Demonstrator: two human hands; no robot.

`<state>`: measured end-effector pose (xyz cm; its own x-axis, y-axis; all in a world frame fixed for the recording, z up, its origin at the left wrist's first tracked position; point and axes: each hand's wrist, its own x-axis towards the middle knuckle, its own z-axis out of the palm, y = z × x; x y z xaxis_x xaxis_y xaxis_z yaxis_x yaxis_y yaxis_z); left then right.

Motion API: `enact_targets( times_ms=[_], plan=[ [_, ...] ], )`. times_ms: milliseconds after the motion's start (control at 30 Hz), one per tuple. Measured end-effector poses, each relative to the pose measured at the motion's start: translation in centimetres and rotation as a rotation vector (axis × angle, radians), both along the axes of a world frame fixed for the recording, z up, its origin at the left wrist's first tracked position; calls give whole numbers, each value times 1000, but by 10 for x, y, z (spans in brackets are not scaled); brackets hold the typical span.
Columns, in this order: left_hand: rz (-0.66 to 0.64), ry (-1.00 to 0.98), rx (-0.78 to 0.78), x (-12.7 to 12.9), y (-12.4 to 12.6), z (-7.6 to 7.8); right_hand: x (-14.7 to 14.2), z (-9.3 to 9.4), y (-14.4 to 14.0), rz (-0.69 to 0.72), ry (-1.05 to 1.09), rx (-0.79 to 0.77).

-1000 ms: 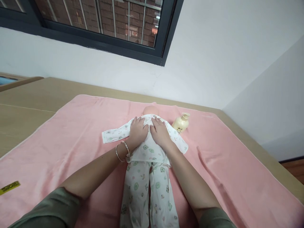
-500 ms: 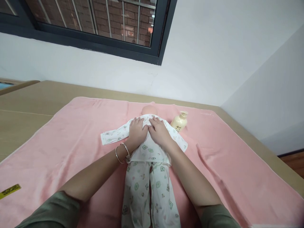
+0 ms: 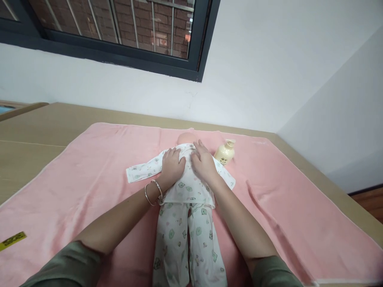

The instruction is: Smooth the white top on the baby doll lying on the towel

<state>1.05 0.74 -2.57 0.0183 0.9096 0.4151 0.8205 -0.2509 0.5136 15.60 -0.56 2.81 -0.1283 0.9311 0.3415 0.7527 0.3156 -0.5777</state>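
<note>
While one clothed doll [image 3: 188,193] lies on one pink blanket [image 3: 287,191], the left hand [image 3: 173,165] and right hand [image 3: 205,163] lie on its upper body, each grip slack, grasping nothing; two bangles [image 3: 158,185] circle one wrist [image 3: 165,181], and one pump bottle [image 3: 225,153] is just beside one sleeve [image 3: 226,175].

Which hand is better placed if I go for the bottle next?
Probably your right: it's over the shirt on the bottle's side, clearly nearer. Your left lies on the shirt's other side, with the right in between.
</note>
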Motion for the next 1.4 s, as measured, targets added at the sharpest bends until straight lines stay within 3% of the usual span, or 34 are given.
enact_targets(
  times_ms=[167,267,400,500,633,733,867,967,1067,1233,1400],
  plan=[
    [-11,34,6,1,-3,4,-7,-12,2,75,-176,-40],
    [-18,73,14,2,-7,10,-9,-9,1,84,-223,-77],
    [-65,54,39,2,-15,25,-6,12,-11,159,-191,-93],
    [-179,-68,90,4,-26,41,-3,33,-25,218,-96,-45],
    [-238,-240,125,20,-43,59,-2,54,-41,119,-18,34],
    [-292,-432,25,42,-51,68,6,62,-43,82,49,60],
    [-448,-651,-142,71,-45,84,41,71,-29,-32,132,86],
    [-548,-866,-440,87,-28,100,72,79,-19,-226,115,142],
    [-538,-1188,-741,100,-9,115,90,81,-14,-327,67,163],
    [-390,-1786,-820,120,3,132,84,78,-13,-247,-115,47],
    [-397,-1955,-868,130,3,135,74,76,-14,-245,-222,-68]
  ],
)
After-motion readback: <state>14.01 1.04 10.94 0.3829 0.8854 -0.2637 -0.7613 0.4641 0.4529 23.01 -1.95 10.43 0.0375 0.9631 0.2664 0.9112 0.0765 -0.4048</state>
